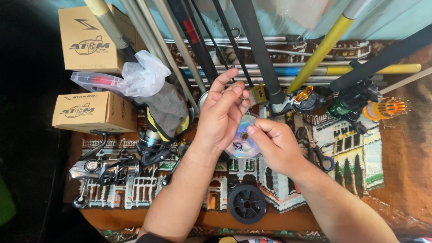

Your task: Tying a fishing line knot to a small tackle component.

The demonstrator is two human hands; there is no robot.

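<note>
My left hand is raised over the middle of the mat, thumb and forefinger pinched on a thin fishing line that is barely visible. My right hand is curled just to its right, fingers closed on the same line near a clear plastic line spool lying under both hands. A black empty spool lies on the patterned mat below them.
Several fishing rods lean across the top. Spinning reels sit at left, another reel at right. Two cardboard boxes and a plastic bag stand at upper left. Scissors lie right of my right hand.
</note>
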